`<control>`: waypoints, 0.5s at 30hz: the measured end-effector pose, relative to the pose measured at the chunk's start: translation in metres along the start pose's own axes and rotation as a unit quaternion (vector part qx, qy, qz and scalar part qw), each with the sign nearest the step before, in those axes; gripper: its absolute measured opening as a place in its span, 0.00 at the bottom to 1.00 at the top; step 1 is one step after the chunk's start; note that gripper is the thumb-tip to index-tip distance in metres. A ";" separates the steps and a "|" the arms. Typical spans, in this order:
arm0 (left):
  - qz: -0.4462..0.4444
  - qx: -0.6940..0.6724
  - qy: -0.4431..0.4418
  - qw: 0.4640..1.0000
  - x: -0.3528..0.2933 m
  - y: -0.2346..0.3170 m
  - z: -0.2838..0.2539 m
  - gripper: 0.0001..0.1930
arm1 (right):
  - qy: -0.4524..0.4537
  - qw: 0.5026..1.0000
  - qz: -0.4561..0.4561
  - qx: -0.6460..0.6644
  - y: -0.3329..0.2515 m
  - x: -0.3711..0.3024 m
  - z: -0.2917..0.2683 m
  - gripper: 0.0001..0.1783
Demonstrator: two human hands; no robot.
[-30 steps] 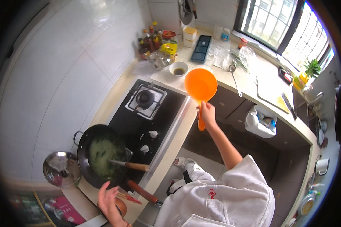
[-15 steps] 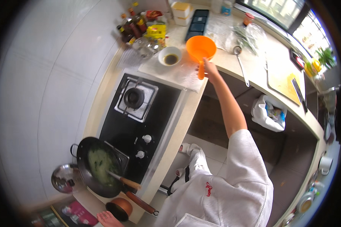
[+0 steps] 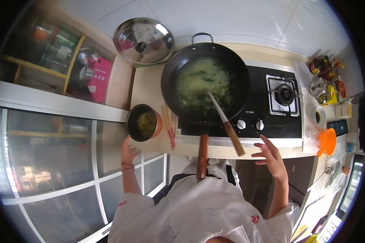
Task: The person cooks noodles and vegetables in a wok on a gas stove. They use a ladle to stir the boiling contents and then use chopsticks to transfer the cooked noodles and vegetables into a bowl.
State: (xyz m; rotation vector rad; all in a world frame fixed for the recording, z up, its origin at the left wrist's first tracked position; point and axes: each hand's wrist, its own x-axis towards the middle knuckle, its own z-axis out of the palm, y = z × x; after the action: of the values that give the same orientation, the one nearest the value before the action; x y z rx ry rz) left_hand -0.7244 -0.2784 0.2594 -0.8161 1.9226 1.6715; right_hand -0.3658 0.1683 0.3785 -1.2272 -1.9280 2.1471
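Observation:
My left hand is at the counter's front edge, just below a small copper-coloured pot with yellowish pieces in liquid. Its fingers look apart; whether a fingertip touches the pot I cannot tell. My right hand hovers before the stove knobs, fingers spread and holding nothing. Between them, a black wok with cloudy greenish soup and leafy bits sits on the left of the stove, its wooden handle pointing at me. A wooden-handled utensil leans in the wok, its head sunk in the soup.
Red-tipped chopsticks lie between pot and wok. A steel lid leans behind on the left. The right burner is bare. At far right are an orange scoop, a bowl of dark liquid and bottles.
My right hand has let go of the orange scoop, which now rests on the right counter, and has come back before the stove. My view has turned left toward the wok.

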 end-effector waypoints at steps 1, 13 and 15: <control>-0.020 -0.041 -0.043 0.998 0.008 0.001 0.003 0.37 | -0.027 0.999 0.029 -0.023 -0.009 0.011 0.012 0.37; -0.023 0.002 -0.282 0.959 0.071 0.005 0.009 0.30 | -0.024 0.973 0.211 0.095 -0.056 0.062 0.138 0.18; -0.029 -0.020 -0.274 0.961 0.076 0.009 0.010 0.30 | -0.026 0.984 0.175 0.026 -0.063 0.066 0.149 0.18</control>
State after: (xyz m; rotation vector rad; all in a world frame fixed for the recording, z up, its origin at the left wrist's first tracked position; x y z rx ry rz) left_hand -0.7855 -0.2780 0.2119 -0.3586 1.4703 1.6833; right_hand -0.5221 0.0908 0.3866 -1.6213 -1.7692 2.3901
